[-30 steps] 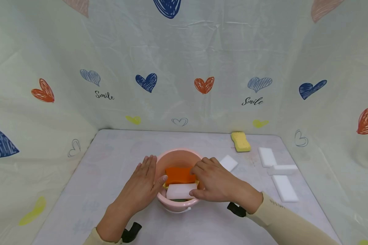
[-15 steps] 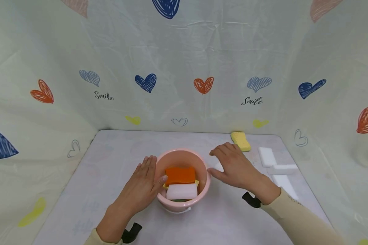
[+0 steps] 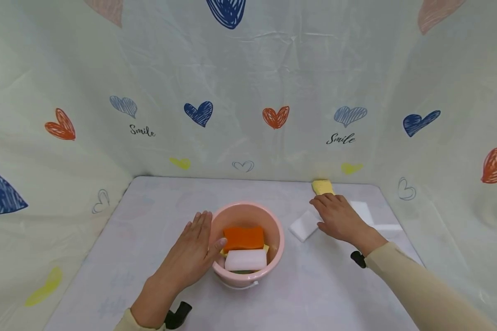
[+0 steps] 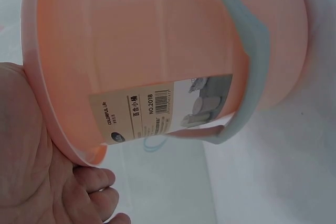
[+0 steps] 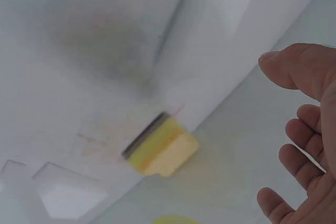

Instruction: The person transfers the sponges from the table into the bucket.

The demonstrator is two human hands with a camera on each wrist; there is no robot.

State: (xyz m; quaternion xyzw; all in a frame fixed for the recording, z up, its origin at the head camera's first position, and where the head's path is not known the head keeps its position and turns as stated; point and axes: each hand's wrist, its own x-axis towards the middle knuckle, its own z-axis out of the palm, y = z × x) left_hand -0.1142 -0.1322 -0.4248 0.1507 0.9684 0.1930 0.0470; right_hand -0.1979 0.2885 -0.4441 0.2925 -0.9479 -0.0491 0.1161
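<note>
Best way w/ that reach, I'd judge: come down flat on the yellow sponge point(image 3: 324, 186), pinch its long sides, lift clear before swinging back. The right hand point(image 3: 338, 217) was spread, fingers relaxed, holding nothing, tips just short of the sponge at the table's point(image 3: 157, 207) far edge. The left hand point(image 3: 189, 253) lay flat against the pink bucket point(image 3: 248, 210) wall, steadying it, well apart from the sponge.

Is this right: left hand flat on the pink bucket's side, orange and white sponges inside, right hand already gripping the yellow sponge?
Not quite. The right hand is open and only reaching toward the yellow sponge; the right wrist view shows a gap between them. The rest holds: left hand flat on the pink bucket, orange sponge and white sponge inside.
</note>
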